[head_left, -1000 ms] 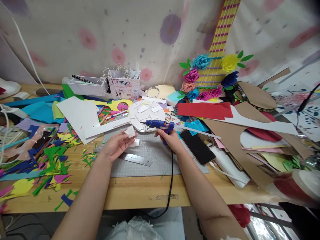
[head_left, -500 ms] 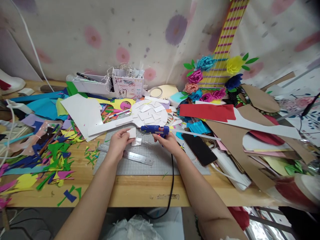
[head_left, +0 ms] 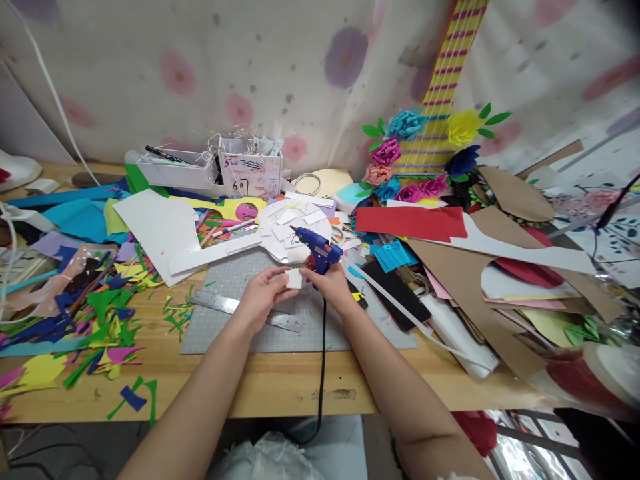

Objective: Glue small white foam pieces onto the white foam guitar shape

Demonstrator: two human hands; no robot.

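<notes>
A small white square piece (head_left: 294,279) is pinched in my left hand (head_left: 264,297), over the grey cutting mat (head_left: 225,337). My right hand (head_left: 331,284) grips a blue glue gun (head_left: 319,251), whose nozzle points up and to the left, over a white round shape (head_left: 295,230) covered with white pieces. The thumb of my right hand is close to the white square; whether they touch, I cannot tell. A steel ruler (head_left: 285,322) lies on the mat, partly behind my left hand. A black cord hangs down from the glue gun.
Coloured paper scraps (head_left: 107,313) cover the left of the table. A black phone (head_left: 397,293) lies right of my right hand, with brown cardboard (head_left: 450,267) beyond. White boxes (head_left: 250,175) and a yellow paper guitar (head_left: 425,160) with flowers stand at the back.
My left hand has moved right with the white square, close to my right hand. The glue gun has turned, its nozzle now raised. The view has shifted slightly.
</notes>
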